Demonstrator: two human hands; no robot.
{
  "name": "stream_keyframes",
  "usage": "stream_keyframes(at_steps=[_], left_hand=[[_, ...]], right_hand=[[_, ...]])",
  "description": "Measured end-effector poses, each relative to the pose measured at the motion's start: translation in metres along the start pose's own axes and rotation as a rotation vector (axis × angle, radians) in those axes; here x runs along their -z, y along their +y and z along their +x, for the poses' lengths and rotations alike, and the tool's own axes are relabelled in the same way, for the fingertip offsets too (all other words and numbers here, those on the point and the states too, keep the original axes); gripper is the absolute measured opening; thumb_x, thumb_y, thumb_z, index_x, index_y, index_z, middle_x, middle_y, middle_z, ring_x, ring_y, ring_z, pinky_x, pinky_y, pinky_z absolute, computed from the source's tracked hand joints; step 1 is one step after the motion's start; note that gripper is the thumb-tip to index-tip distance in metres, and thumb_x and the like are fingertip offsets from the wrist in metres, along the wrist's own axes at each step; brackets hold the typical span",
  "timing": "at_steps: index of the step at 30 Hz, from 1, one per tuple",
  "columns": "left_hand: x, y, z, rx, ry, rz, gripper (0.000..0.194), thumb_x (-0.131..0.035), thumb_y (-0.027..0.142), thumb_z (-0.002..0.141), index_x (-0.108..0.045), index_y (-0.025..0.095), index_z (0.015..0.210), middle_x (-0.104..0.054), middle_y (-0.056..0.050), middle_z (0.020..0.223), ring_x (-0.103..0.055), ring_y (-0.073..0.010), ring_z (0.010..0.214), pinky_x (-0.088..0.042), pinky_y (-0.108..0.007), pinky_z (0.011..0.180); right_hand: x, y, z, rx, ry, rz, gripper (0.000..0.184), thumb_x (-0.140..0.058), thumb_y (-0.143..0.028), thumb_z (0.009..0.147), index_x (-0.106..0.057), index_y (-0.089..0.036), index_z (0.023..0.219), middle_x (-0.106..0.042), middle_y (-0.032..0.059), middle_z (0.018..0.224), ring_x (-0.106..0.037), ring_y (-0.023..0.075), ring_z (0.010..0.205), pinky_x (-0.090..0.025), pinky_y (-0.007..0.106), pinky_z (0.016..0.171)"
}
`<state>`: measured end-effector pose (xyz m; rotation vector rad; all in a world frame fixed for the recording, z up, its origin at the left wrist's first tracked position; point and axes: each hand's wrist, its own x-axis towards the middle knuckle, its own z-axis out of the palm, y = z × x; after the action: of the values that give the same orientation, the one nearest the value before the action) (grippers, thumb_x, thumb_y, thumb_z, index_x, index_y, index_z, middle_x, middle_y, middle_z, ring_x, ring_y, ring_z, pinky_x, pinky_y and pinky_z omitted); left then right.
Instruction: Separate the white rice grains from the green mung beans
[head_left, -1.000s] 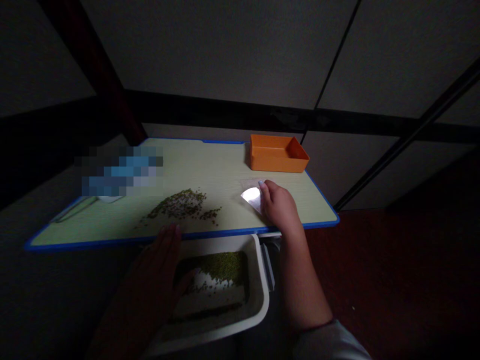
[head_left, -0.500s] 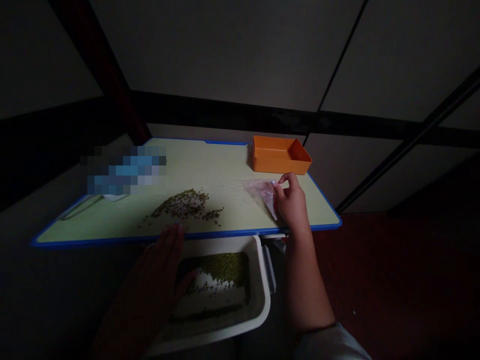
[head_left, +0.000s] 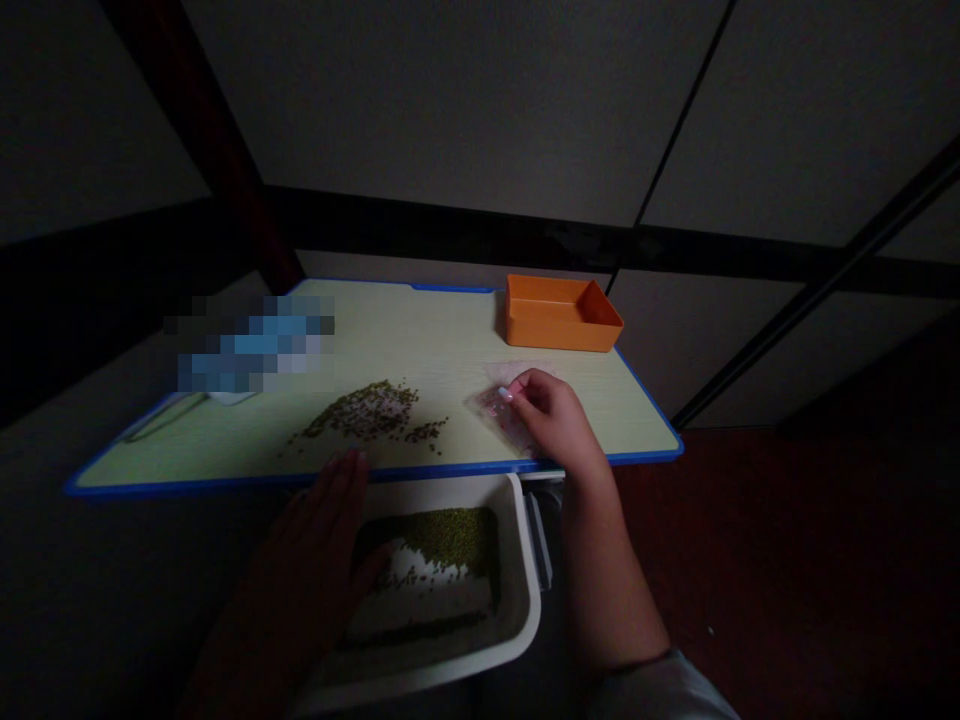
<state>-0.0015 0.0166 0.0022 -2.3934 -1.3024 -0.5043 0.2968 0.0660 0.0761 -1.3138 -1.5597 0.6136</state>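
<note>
My right hand (head_left: 557,417) is closed in a pinch over the right part of the tabletop, on a piece of clear plastic film (head_left: 511,425) that shows pinkish glints. Part of the film lies behind the fingers, so I cannot tell whether it is a sheet or a bag. My left hand (head_left: 311,545) is dark and stretched flat, thumb apart, its fingertips by the near blue edge. It reaches over the left side of a white tub (head_left: 527,600), which holds small green beans (head_left: 454,535) below the table edge. A scattered patch of green and brown beans (head_left: 367,410) lies on the tabletop.
An orange open box (head_left: 566,335) stands at the back right of the pale, blue-edged table (head_left: 420,335). At the left is a pixelated blue item (head_left: 255,345). Behind runs a panelled wall (head_left: 450,110); the reddish floor (head_left: 750,550) shows at right.
My right hand lifted and tilted the plastic film rightward, then came back left and lower with it. The film's bright glare is gone. My left hand stays in place.
</note>
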Motion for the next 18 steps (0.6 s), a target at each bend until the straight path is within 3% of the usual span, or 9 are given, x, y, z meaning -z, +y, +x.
stream_keyframes(at_steps=[3, 7, 18], left_hand=[[0.0, 0.0, 0.0, 0.015, -0.008, -0.003, 0.084, -0.027, 0.065, 0.085, -0.011, 0.013, 0.149, -0.037, -0.017, 0.153, -0.038, -0.0305, 0.139, -0.039, -0.047, 0.105], [-0.001, -0.001, -0.001, -0.002, 0.016, 0.003, 0.083, -0.027, 0.064, 0.086, -0.01, 0.012, 0.149, -0.039, -0.018, 0.151, -0.04, -0.0313, 0.138, -0.04, -0.048, 0.103], [0.002, 0.002, 0.0, 0.012, 0.022, 0.002, 0.079, -0.027, 0.062, 0.087, -0.011, 0.015, 0.149, -0.039, -0.017, 0.151, -0.041, -0.0308, 0.137, -0.041, -0.047, 0.102]], right_hand=[[-0.007, -0.006, 0.0, 0.044, -0.093, -0.016, 0.008, -0.056, -0.024, 0.083, -0.057, -0.019, 0.089, -0.066, 0.0031, 0.084, -0.06, 0.0145, 0.074, -0.045, 0.028, 0.068], [-0.017, -0.011, 0.001, 0.13, -0.14, -0.071, 0.021, -0.054, -0.017, 0.083, -0.058, -0.019, 0.104, -0.065, 0.0056, 0.095, -0.059, 0.0154, 0.083, -0.047, 0.03, 0.076], [-0.032, -0.011, 0.005, 0.143, -0.203, -0.17, 0.024, -0.052, -0.014, 0.083, -0.06, -0.018, 0.105, -0.069, 0.0056, 0.092, -0.06, 0.0157, 0.082, -0.046, 0.03, 0.078]])
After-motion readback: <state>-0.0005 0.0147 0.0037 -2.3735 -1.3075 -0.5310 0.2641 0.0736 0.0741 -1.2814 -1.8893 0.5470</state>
